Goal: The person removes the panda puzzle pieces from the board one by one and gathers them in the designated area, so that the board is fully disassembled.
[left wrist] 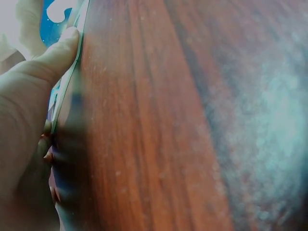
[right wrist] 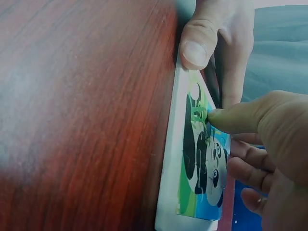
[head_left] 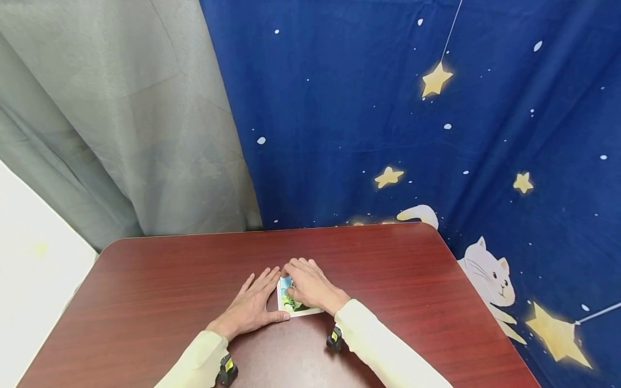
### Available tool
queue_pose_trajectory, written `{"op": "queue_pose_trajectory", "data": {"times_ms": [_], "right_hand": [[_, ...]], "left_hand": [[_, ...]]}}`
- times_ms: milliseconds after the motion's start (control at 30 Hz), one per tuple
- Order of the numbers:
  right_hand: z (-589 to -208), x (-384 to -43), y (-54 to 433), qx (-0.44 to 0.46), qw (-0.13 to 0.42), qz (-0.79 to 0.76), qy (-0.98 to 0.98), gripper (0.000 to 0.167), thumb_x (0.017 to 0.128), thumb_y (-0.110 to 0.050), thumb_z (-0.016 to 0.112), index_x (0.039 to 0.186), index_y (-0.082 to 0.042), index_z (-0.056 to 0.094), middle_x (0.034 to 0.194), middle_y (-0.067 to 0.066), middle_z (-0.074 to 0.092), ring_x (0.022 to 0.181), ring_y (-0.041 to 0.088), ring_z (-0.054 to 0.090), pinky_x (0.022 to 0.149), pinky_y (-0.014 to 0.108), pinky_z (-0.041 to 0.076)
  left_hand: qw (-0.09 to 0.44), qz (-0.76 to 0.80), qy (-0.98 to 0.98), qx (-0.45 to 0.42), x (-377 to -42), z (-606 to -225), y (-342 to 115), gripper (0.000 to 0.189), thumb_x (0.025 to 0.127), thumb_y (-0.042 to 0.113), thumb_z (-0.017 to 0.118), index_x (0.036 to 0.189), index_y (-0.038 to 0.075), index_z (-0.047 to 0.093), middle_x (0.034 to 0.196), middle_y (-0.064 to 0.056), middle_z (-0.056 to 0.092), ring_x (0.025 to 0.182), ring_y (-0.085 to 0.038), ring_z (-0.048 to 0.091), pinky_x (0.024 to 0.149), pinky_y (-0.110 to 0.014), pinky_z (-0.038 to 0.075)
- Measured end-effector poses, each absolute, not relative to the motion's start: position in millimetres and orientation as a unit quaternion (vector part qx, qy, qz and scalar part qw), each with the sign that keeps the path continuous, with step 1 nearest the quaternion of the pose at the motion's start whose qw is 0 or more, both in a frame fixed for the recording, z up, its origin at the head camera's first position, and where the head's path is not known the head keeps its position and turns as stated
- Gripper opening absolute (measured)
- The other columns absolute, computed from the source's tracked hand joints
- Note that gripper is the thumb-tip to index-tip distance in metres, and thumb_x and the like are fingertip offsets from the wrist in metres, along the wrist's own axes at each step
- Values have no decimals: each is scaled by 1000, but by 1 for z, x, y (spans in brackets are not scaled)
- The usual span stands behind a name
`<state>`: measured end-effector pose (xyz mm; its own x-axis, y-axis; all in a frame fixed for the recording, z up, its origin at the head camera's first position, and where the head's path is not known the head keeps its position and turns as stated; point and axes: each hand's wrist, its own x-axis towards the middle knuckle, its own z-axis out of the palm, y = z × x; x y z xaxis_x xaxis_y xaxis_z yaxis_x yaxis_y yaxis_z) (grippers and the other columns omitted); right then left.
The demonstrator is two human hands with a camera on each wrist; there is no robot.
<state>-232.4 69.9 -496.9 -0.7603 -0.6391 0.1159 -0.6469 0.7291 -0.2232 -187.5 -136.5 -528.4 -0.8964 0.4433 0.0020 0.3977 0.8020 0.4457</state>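
Note:
A flat panda puzzle board (right wrist: pixel 204 159) with a white rim lies on the table, its picture in green, blue, black and white. My left hand (head_left: pixel 253 307) rests at its left side with fingers stretched out; the thumb (right wrist: pixel 195 50) lies on the near left corner of the rim. Over the board arches my right hand (head_left: pixel 310 285), covering much of the picture in the head view. In the right wrist view its thumb tip (right wrist: pixel 216 116) touches the picture, while curled fingers (right wrist: pixel 250 159) sit at the far edge. What the index fingertip touches is hidden.
The reddish-brown wooden table (head_left: pixel 412 280) spreads around both hands. Behind it hang a grey curtain (head_left: pixel 145 134) and a blue one (head_left: pixel 339 108) with stars and a white cat. A black wrist device (head_left: pixel 227 371) sits at the left cuff, another (head_left: pixel 335 339) at the right.

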Motion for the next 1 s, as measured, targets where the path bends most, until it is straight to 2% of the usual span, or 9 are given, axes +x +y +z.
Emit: {"op": "queue_pose_trajectory", "data": {"times_ms": [233,633,1000], "right_hand": [[-500,-232,72,335,-8,163,-928,43,95,-25,76,137,-19,71,124,-2,69,115,13,62,94,31,47],[-504,-230,74,332,10,165,-929,38,98,-24,76,135,-20,72,122,-3,69,114,15,61,94,32,48],[-506,-231,73,330,6,169,-929,37,99,-24,76,135,-21,70,122,-2,67,113,17,60,95,33,50]], "left_hand": [[52,226,947,222,-187,-528,-136,108,89,69,73,167,5,35,176,-15,31,166,-38,25,133,-68,15],[54,224,947,223,-187,-531,-136,109,90,71,71,168,6,32,177,-14,29,166,-38,24,133,-68,14],[50,235,945,222,-188,-531,-137,110,88,71,73,169,8,31,177,-13,29,167,-37,23,133,-66,14]]}}
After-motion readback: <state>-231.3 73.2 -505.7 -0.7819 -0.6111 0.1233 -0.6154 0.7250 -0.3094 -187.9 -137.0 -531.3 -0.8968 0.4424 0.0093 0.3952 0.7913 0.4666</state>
